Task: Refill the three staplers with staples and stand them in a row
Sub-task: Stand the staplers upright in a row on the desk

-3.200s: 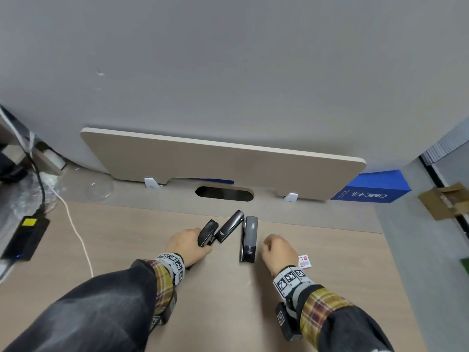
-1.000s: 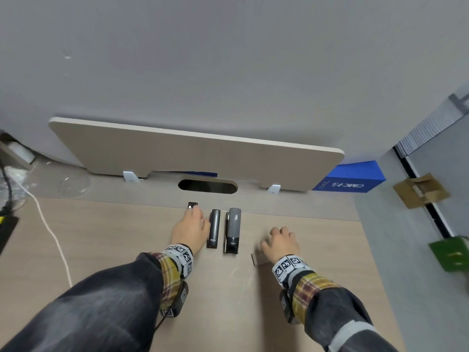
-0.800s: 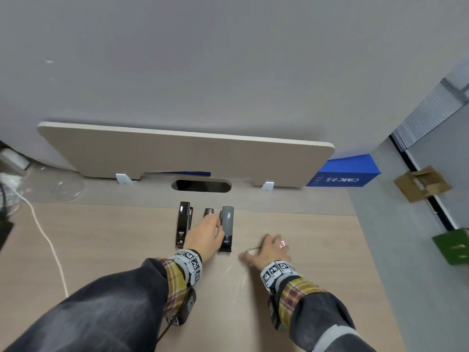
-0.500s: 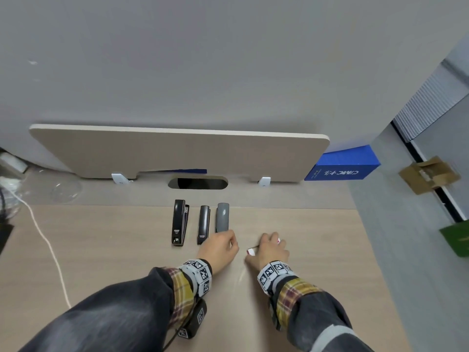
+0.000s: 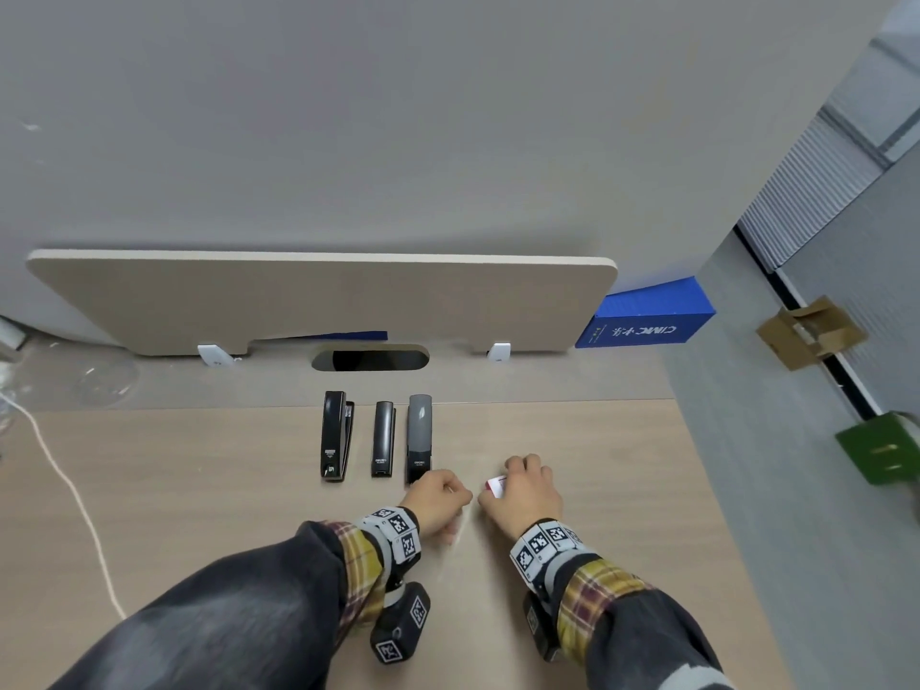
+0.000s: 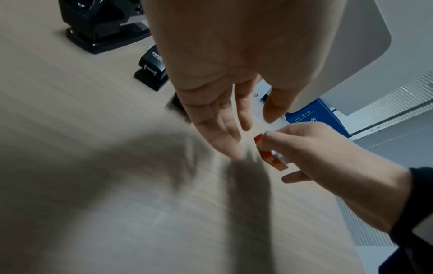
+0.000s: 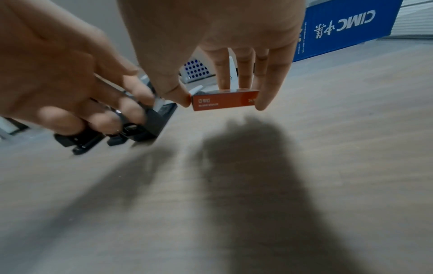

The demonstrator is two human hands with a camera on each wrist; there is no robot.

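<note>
— What surface is seen under the hands?

— Pale wood-grain desk [image 5: 199,490] is seen, with a beige panel [image 5: 318,296] stood along its far edge and a blue box [image 5: 647,321] beyond the panel's right end.

— Where are the staplers found?

— Three are laid side by side, apart from one another, just beyond the left fingertips: a black stapler [image 5: 334,435], a slimmer black stapler [image 5: 383,438] and a grey stapler [image 5: 419,437], the last nearest the knuckles.

— How is the left hand [image 5: 435,500] held?

— Its fingers [image 6: 222,129] are kept loosely extended and slightly apart; nothing is gripped.

— And the right hand [image 5: 522,493]?

— A small red staple box [image 7: 225,102] is pinched lengthwise between the thumb at one end and the fingertips at the other, just above the desk. The box is held just beside the left fingertips, untouched by them.
</note>
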